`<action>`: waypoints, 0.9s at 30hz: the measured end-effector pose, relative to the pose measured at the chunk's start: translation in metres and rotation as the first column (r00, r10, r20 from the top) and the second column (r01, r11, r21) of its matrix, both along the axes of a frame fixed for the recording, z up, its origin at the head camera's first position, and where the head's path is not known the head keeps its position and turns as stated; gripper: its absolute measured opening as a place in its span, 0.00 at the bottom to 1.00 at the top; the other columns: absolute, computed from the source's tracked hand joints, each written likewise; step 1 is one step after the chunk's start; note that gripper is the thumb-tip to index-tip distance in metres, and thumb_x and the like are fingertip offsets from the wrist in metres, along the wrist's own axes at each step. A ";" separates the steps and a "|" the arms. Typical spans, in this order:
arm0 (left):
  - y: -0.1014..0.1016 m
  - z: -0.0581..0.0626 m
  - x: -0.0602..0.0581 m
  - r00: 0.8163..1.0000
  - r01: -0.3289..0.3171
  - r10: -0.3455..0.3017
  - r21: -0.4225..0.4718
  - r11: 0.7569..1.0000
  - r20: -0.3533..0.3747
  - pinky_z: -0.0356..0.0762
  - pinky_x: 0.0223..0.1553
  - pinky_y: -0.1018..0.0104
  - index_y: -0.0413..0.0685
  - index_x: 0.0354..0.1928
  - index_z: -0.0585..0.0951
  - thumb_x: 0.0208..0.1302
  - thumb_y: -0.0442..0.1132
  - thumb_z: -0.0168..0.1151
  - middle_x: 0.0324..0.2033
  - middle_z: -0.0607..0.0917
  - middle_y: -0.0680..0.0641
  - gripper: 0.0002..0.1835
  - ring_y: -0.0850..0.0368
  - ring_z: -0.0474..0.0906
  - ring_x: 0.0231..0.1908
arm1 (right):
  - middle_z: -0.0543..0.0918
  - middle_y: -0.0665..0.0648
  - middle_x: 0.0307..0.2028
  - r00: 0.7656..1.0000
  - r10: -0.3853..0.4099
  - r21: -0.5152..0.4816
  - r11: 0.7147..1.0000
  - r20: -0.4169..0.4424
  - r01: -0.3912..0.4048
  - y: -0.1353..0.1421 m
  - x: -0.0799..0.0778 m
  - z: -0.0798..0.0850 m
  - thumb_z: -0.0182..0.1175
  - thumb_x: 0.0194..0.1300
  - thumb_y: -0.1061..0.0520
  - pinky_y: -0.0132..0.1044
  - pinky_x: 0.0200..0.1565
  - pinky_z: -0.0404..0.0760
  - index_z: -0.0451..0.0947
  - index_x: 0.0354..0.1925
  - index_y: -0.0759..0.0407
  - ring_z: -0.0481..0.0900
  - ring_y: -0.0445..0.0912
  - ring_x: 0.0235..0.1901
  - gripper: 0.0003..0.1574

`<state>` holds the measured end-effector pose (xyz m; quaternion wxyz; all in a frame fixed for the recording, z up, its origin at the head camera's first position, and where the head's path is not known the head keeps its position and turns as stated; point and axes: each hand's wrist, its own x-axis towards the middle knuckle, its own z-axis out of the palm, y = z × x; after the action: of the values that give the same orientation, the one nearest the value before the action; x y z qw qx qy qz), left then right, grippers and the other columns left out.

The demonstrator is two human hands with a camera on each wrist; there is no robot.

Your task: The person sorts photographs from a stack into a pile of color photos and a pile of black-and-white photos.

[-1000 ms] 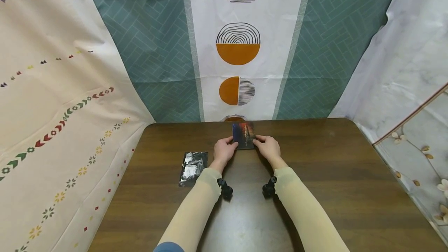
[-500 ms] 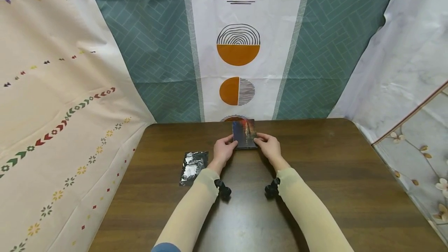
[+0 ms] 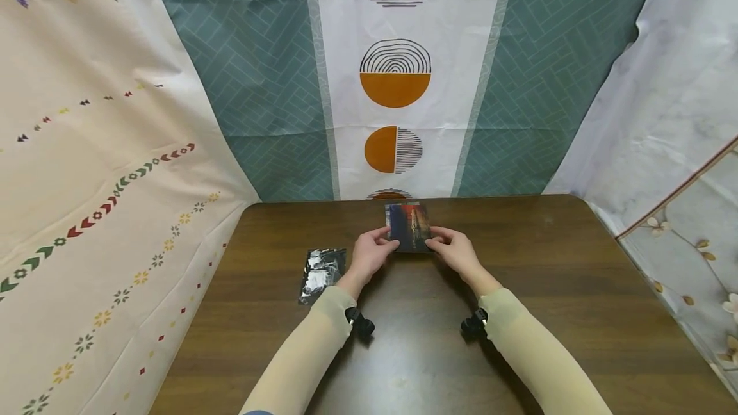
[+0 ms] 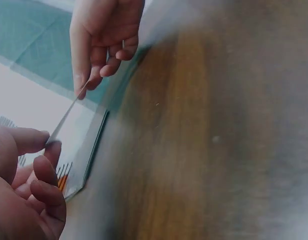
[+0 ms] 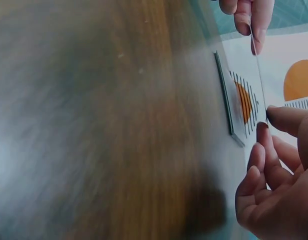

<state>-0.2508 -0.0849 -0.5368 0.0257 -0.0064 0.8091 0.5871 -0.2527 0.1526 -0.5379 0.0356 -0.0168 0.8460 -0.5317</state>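
Note:
A thin picture card (image 3: 408,228) in dark blue, red and orange is held up between both hands near the table's far edge. My left hand (image 3: 371,252) pinches its left side between thumb and fingers, and my right hand (image 3: 455,250) pinches the right side. In the right wrist view the card (image 5: 260,82) appears edge-on, as a fine line running from one hand to the other. Below it a flat glossy slab with a dark edge (image 5: 224,95) lies on the table, mostly hidden behind the card in the head view.
A crumpled, shiny black-and-silver packet (image 3: 321,274) lies on the brown wooden table (image 3: 536,274), left of my left hand. Patterned cloth (image 3: 271,82) hangs just behind the table's far edge, with more cloth along both sides.
The card has risen off the glossy slab and come slightly nearer and to the right, still pinched by both hands. My right forearm has swung outward. The packet has stayed put.

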 end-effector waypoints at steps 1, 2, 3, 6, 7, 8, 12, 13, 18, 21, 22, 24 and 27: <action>0.000 0.000 0.002 1.000 0.008 -0.008 -0.006 1.000 -0.010 0.75 0.26 0.65 0.46 0.68 0.84 0.70 0.41 0.74 0.34 0.89 0.50 0.25 0.59 0.74 0.19 | 0.88 0.62 0.52 1.000 0.005 0.003 1.000 -0.002 -0.005 0.002 0.002 0.000 0.67 0.76 0.51 0.36 0.41 0.82 0.77 0.72 0.61 0.85 0.51 0.46 0.32; 0.001 -0.001 0.004 1.000 0.014 -0.014 -0.008 1.000 -0.021 0.75 0.27 0.65 0.45 0.67 0.84 0.70 0.41 0.74 0.34 0.89 0.50 0.25 0.59 0.75 0.20 | 0.88 0.62 0.52 1.000 0.008 0.013 1.000 -0.004 -0.008 0.004 0.004 0.001 0.67 0.76 0.51 0.36 0.40 0.81 0.77 0.72 0.61 0.84 0.51 0.45 0.32; 0.002 -0.001 0.007 0.999 0.017 -0.018 -0.014 1.000 -0.029 0.76 0.28 0.65 0.45 0.67 0.84 0.70 0.41 0.74 0.34 0.89 0.50 0.25 0.59 0.76 0.20 | 0.88 0.62 0.52 1.000 0.011 0.023 1.000 -0.007 -0.011 0.005 0.005 0.001 0.67 0.76 0.51 0.36 0.41 0.81 0.77 0.72 0.61 0.84 0.51 0.46 0.32; 0.006 -0.004 0.012 0.999 0.024 -0.025 -0.031 0.999 -0.040 0.77 0.30 0.63 0.43 0.65 0.85 0.69 0.40 0.74 0.34 0.88 0.51 0.24 0.59 0.77 0.22 | 0.87 0.63 0.53 1.000 0.024 0.066 0.998 -0.015 -0.022 0.012 0.011 0.001 0.68 0.76 0.50 0.39 0.42 0.81 0.78 0.71 0.62 0.83 0.53 0.48 0.32; 0.008 -0.005 0.014 0.999 0.027 -0.028 -0.037 0.999 -0.040 0.77 0.31 0.63 0.43 0.65 0.85 0.69 0.40 0.75 0.34 0.88 0.52 0.24 0.59 0.77 0.22 | 0.87 0.63 0.53 0.999 0.028 0.082 0.996 -0.019 -0.027 0.014 0.014 0.001 0.68 0.76 0.50 0.40 0.43 0.81 0.78 0.71 0.62 0.83 0.54 0.49 0.32; 0.010 -0.005 0.016 0.999 0.030 -0.032 -0.042 0.999 -0.041 0.77 0.32 0.63 0.42 0.64 0.85 0.69 0.40 0.75 0.33 0.88 0.52 0.24 0.59 0.77 0.23 | 0.87 0.63 0.53 0.999 0.034 0.098 0.995 -0.023 -0.032 0.017 0.016 0.001 0.68 0.76 0.49 0.41 0.44 0.81 0.78 0.71 0.62 0.83 0.54 0.50 0.32; 0.021 -0.006 0.025 0.998 0.056 -0.059 -0.063 0.996 -0.037 0.77 0.35 0.64 0.41 0.64 0.86 0.69 0.40 0.75 0.31 0.87 0.53 0.23 0.61 0.76 0.21 | 0.87 0.62 0.52 0.998 0.049 0.154 0.987 -0.028 -0.044 0.029 0.027 0.000 0.68 0.75 0.49 0.43 0.46 0.82 0.79 0.70 0.63 0.83 0.56 0.51 0.32; 0.024 -0.007 0.026 0.997 0.063 -0.065 -0.063 0.996 -0.036 0.77 0.34 0.65 0.40 0.63 0.86 0.68 0.39 0.75 0.30 0.87 0.53 0.23 0.61 0.75 0.20 | 0.87 0.62 0.52 0.998 0.053 0.167 0.985 -0.028 -0.047 0.033 0.030 0.001 0.69 0.75 0.48 0.43 0.46 0.82 0.79 0.69 0.64 0.83 0.56 0.51 0.32; 0.041 -0.008 0.034 0.996 0.086 -0.088 -0.068 0.994 -0.026 0.75 0.28 0.68 0.40 0.61 0.87 0.67 0.38 0.76 0.28 0.87 0.55 0.22 0.64 0.74 0.18 | 0.88 0.61 0.51 0.998 0.069 0.207 0.976 -0.004 -0.067 0.052 0.041 0.002 0.69 0.75 0.48 0.47 0.48 0.84 0.79 0.69 0.65 0.84 0.57 0.51 0.33; 0.052 -0.008 0.039 0.995 0.094 -0.098 -0.092 0.991 -0.035 0.76 0.30 0.68 0.39 0.60 0.88 0.66 0.38 0.77 0.28 0.87 0.55 0.22 0.65 0.75 0.21 | 0.88 0.60 0.50 0.998 0.067 0.235 0.970 0.010 -0.068 0.065 0.047 0.003 0.70 0.74 0.48 0.49 0.50 0.84 0.79 0.69 0.64 0.84 0.57 0.52 0.33; 0.056 -0.008 0.040 0.994 0.100 -0.104 -0.100 0.990 -0.036 0.77 0.33 0.68 0.39 0.59 0.88 0.66 0.38 0.77 0.28 0.87 0.56 0.22 0.66 0.76 0.23 | 0.88 0.60 0.50 0.997 0.071 0.245 0.967 0.014 -0.073 0.069 0.049 0.003 0.70 0.74 0.48 0.50 0.50 0.84 0.79 0.68 0.64 0.84 0.57 0.52 0.33; 0.065 -0.008 0.043 0.993 0.106 -0.111 -0.112 0.988 -0.039 0.79 0.37 0.68 0.39 0.59 0.89 0.65 0.38 0.78 0.28 0.87 0.56 0.22 0.67 0.77 0.26 | 0.88 0.60 0.50 0.997 0.076 0.266 0.961 0.017 -0.078 0.078 0.053 0.005 0.70 0.74 0.47 0.51 0.50 0.84 0.80 0.67 0.66 0.84 0.57 0.51 0.33; 0.079 -0.008 0.047 0.992 0.118 -0.124 -0.116 0.986 -0.038 0.81 0.41 0.67 0.39 0.58 0.89 0.64 0.39 0.78 0.28 0.89 0.57 0.22 0.67 0.80 0.28 | 0.88 0.60 0.49 0.997 0.076 0.293 0.953 0.021 -0.079 0.091 0.059 0.008 0.71 0.73 0.47 0.51 0.49 0.85 0.81 0.65 0.67 0.85 0.57 0.50 0.33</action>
<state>-0.2034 -0.0061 -0.5449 0.0425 0.0547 0.8404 0.5375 -0.1938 0.2436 -0.5295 0.0624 -0.0418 0.9141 -0.3985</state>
